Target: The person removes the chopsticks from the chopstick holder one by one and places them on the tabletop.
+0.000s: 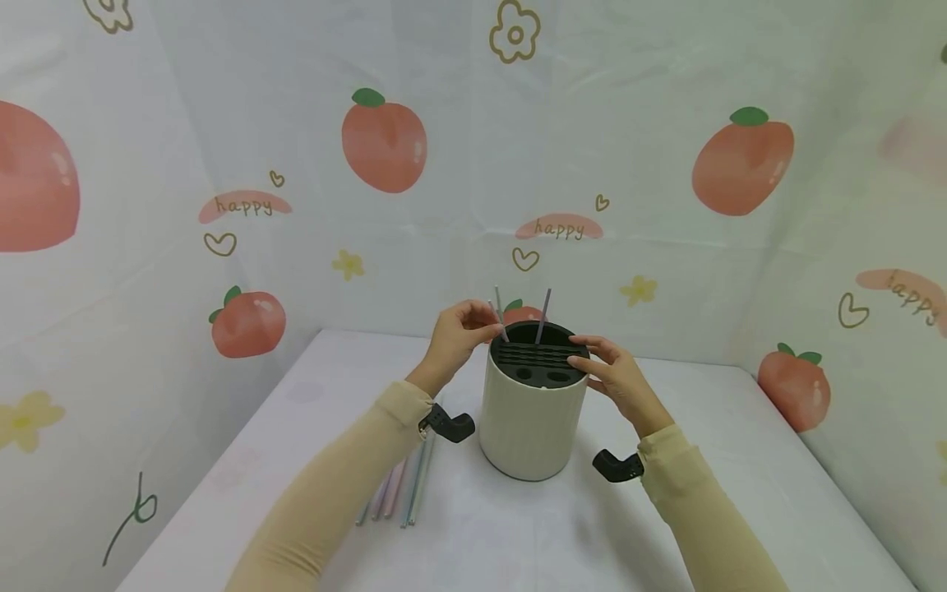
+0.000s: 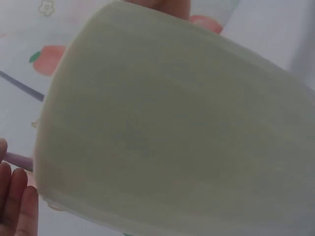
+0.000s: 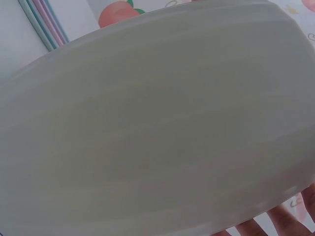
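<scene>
A cream cylindrical holder (image 1: 528, 432) with a black slotted top (image 1: 540, 355) stands upright on the table. My left hand (image 1: 460, 335) is at its left rim, thumb and fingertips pinching a thin pale purple stick (image 1: 505, 332) whose lower end is at the holder's top. Another thin stick (image 1: 498, 294) shows just behind it, and a purple one (image 1: 543, 316) leans up from the back compartment. Around the right rim, my right hand (image 1: 617, 380) holds the holder, fingers over the top edge. In both wrist views, the holder's wall (image 2: 162, 118) covers most of the picture.
Several pastel sticks (image 1: 394, 490) in green, pink and purple lie on the white table (image 1: 473, 543) left of the holder, partly under my left forearm. A white cloth backdrop (image 1: 444, 238) printed with peaches rises behind and along both sides.
</scene>
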`<state>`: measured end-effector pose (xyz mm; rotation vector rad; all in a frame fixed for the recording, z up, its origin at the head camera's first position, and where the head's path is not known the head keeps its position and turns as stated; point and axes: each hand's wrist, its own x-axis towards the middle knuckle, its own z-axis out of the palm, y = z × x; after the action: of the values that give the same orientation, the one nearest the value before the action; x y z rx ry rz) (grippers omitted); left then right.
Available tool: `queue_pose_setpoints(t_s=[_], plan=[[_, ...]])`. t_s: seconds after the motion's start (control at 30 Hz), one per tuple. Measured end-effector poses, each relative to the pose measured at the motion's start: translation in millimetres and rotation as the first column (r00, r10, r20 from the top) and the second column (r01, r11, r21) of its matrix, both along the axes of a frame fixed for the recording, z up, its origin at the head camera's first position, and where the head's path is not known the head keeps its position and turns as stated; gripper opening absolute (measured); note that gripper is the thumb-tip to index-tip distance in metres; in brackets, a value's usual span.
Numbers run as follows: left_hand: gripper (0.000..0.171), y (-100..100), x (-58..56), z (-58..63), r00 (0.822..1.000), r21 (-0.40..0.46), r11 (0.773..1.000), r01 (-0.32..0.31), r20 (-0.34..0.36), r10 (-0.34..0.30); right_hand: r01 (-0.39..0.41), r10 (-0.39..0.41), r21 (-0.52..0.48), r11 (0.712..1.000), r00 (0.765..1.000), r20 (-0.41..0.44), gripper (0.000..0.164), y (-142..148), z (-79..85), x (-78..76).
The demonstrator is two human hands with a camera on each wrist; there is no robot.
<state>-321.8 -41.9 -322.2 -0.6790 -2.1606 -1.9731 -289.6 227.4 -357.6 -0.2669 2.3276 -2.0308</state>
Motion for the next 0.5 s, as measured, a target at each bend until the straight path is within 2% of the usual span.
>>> queue_pose_setpoints(t_s=[0.13,0.17,0.3,0.4,0.5], plan=[[0.018,3.4,-0.5,-2.2,1.0,-0.019,1.0,-0.023,0.002,0.023,-0.004,0.004,0.002,1.0,1.0,0.0,0.054,0.2,-0.2,0.1],[0.017,3.9,-3.9,-5.7,1.0,-0.019,0.999,-0.027,-0.005,0.027,-0.004,0.004,0.003,1.0,1.0,-0.001,0.054,0.2,-0.2,0.2],[0.014,2.6,-5.4,-3.9,0.998,-0.016,0.998,-0.054,-0.04,0.053,-0.004,0.004,0.009,1.0,1.0,-0.003,0.055,0.2,-0.4,0.0],[0.014,-0.4,-6.8,6.3,0.993,0.04,0.996,-0.074,-0.09,0.077,-0.007,0.007,0.01,1.0,1.0,-0.007,0.055,0.4,-0.6,-0.4],[0.011,-5.1,-7.8,26.5,0.987,0.187,0.981,-0.056,-0.14,0.083,-0.012,0.012,0.004,1.0,1.0,-0.007,0.055,0.9,-0.2,0.0]])
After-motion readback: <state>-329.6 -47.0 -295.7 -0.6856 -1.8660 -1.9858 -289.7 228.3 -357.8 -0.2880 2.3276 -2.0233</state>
